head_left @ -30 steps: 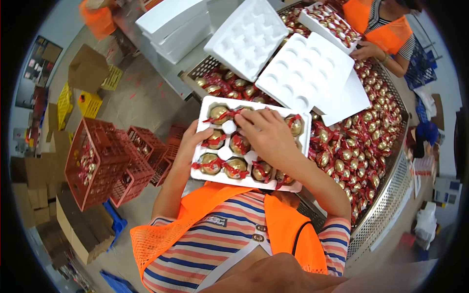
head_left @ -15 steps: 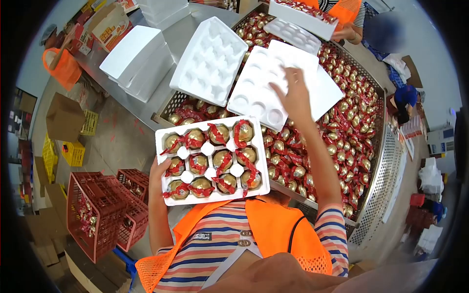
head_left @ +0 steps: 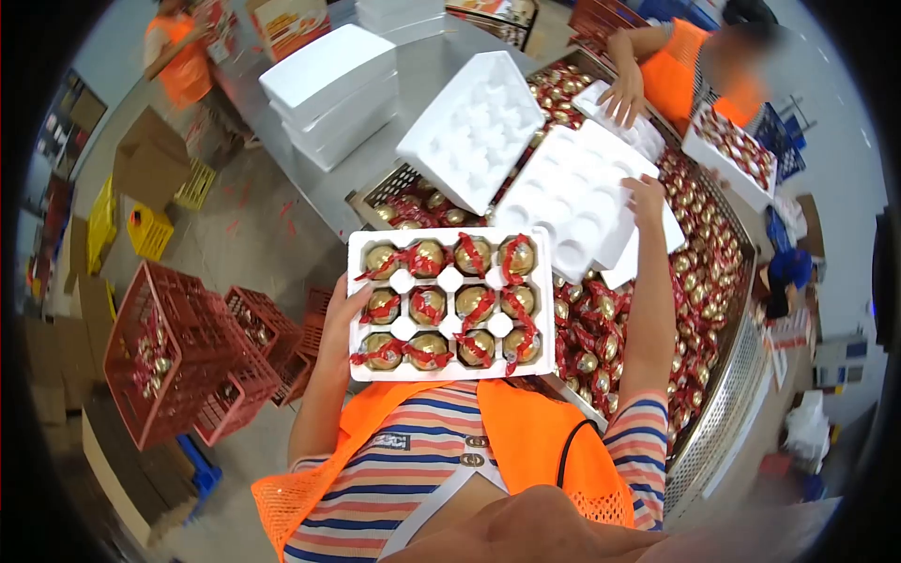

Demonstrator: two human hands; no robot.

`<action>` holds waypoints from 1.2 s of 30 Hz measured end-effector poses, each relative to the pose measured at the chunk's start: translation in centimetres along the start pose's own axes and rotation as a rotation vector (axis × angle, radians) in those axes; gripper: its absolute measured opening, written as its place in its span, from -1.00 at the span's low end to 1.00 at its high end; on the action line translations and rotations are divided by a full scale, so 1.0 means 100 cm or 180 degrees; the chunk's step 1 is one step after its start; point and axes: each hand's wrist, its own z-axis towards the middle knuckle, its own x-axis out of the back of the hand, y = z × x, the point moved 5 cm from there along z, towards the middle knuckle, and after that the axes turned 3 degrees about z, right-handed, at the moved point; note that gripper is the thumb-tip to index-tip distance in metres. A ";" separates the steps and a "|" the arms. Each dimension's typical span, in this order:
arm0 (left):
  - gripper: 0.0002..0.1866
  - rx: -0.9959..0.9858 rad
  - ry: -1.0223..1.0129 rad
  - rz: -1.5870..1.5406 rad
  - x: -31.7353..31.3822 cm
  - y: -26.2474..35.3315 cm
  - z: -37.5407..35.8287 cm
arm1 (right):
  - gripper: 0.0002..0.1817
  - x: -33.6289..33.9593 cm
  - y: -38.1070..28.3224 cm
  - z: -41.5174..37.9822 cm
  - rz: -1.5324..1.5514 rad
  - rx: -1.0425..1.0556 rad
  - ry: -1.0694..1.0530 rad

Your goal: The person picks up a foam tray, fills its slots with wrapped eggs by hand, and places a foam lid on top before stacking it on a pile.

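My left hand (head_left: 343,314) is closed on the left edge of a white foam tray (head_left: 450,279), held level before my chest. Gold, egg-like balls (head_left: 428,305) in wrappers with red twisted ends sit in its cells in rows. Farther right, my right hand (head_left: 646,200) has its fingers curled at the right edge of a white foam lid (head_left: 560,199) with round hollows. That lid lies over other white foam pieces on the heap of wrapped balls (head_left: 591,333). Left of it, another foam tray (head_left: 477,131) with empty cells leans at a slant.
A metal bin (head_left: 746,281) with perforated sides holds the heap. White foam boxes (head_left: 328,89) are stacked on the metal table (head_left: 427,70). Red crates (head_left: 178,352) stand at lower left. Across the bin, a co-worker's hand (head_left: 624,94) touches foam; a filled foam box (head_left: 732,155) is nearby.
My right hand has gone from above the foam lid, fingers spread, to its right edge. The co-worker's hand has come onto a foam piece. The view has shifted; the filled tray looks more level.
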 end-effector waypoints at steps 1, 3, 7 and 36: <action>-0.38 0.0000 -0.0016 -0.0024 -0.002 0.000 -0.001 | -0.50 0.004 -0.030 -0.016 0.0068 0.0275 0.0250; -0.35 -0.0040 0.0077 -0.0077 -0.006 0.000 -0.005 | -0.76 0.024 -0.078 -0.006 -0.0472 0.2083 0.0346; -0.30 -0.0158 -0.0034 -0.0271 -0.021 0.001 -0.013 | -0.58 -0.012 -0.249 -0.241 -0.1160 0.4127 0.0850; -0.22 0.0592 -0.0488 0.0189 -0.017 0.008 -0.015 | -0.24 -0.052 -0.056 -0.257 -0.1425 0.0123 -0.2408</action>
